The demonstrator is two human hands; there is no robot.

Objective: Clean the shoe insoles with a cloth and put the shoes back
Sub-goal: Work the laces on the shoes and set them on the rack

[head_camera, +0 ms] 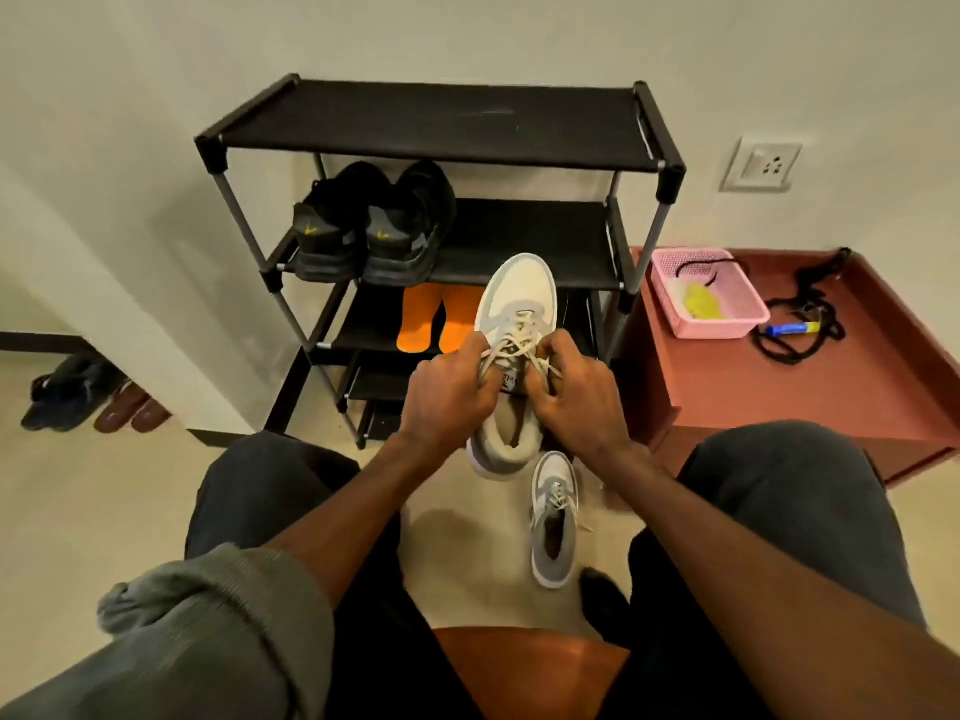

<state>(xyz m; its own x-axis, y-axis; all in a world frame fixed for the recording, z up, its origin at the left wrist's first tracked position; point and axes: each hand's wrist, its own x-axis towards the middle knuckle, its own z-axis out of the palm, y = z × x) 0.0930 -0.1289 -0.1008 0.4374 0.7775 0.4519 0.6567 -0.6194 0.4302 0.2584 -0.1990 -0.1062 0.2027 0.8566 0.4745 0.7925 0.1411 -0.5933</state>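
Both hands' grip on white sneaker laces, fingertips hidden, insole unseen

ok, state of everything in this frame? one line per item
left hand: grips the laces
right hand: grips the laces
held sneaker: lifted, toe pointing away
second sneaker: on the floor, upright
orange insoles: out of the shoes, on a lower rack shelf
black shoes: paired on the rack
shoe rack: top shelf bare
pink basket: on the red table, holds something yellow
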